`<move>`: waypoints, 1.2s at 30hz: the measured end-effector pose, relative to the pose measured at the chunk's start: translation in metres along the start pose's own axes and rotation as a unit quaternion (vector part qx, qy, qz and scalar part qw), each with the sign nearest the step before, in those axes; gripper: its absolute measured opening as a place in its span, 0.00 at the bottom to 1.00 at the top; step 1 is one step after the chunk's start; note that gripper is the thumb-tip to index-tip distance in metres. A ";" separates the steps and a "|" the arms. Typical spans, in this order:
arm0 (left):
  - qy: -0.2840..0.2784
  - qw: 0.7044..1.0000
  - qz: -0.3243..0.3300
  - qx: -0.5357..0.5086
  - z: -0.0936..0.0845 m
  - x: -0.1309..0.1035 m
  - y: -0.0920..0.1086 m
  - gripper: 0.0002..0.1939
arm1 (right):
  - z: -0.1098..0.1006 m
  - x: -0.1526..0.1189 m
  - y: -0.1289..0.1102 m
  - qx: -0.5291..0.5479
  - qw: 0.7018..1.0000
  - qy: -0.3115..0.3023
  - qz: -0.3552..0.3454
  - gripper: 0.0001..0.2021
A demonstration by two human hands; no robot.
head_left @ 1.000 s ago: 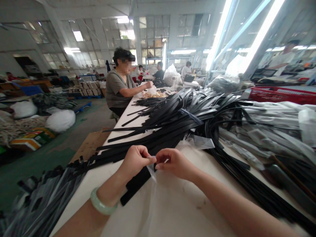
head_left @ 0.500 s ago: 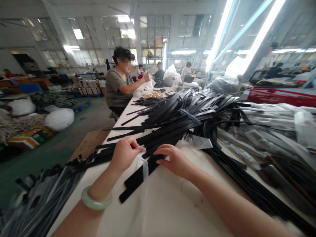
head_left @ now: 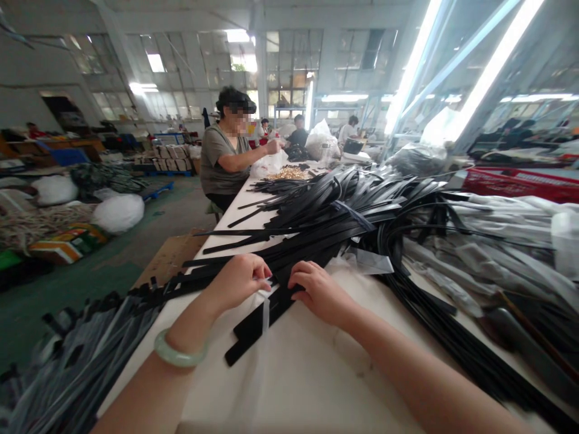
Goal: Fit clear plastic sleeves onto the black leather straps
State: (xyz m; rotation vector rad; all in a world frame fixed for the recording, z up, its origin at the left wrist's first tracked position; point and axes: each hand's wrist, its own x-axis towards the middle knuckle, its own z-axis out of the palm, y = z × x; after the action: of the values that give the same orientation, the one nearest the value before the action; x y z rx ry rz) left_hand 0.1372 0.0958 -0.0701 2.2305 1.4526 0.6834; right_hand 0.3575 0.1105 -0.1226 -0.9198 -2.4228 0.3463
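My left hand, with a pale green bangle at the wrist, is closed in a pinch on a thin translucent plastic sleeve. The sleeve hangs down across the black straps and onto the table. Just right of it, my right hand curls its fingers and thumb around flat black straps, whose squared ends point toward me. The straps run back under both hands into a large heap of black straps. Exactly how many straps the right hand holds is hidden by its fingers.
Sleeved straps overhang the left edge of the white table. White plastic sleeves and long black strips lie to the right. A co-worker sits at the far left side, near small gold-coloured pieces.
The view has shifted slightly. My left fingers have moved a little along the plastic sleeve toward the straps, and my right fingers have closed further around the straps.
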 end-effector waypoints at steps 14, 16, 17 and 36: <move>-0.037 0.997 0.016 0.061 0.012 0.001 -0.004 0.12 | -0.009 -0.003 0.004 -0.059 0.998 -0.029 0.019 0.10; -0.041 0.997 0.015 0.064 0.012 0.001 -0.004 0.11 | -0.011 -0.002 0.002 -0.050 0.999 -0.008 -0.005 0.07; -0.043 0.997 0.015 0.065 0.012 0.001 -0.004 0.11 | -0.012 -0.001 0.000 -0.038 0.999 0.011 -0.022 0.06; -0.025 0.998 0.018 0.059 0.017 0.001 0.001 0.10 | 0.001 -0.005 -0.018 -0.033 0.994 0.101 -0.011 0.05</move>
State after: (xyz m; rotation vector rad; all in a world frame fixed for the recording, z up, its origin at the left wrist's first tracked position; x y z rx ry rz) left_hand 0.1480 0.0952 -0.0829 2.3505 1.4661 0.5635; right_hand 0.3499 0.0936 -0.1182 -0.9087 -2.2688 0.1577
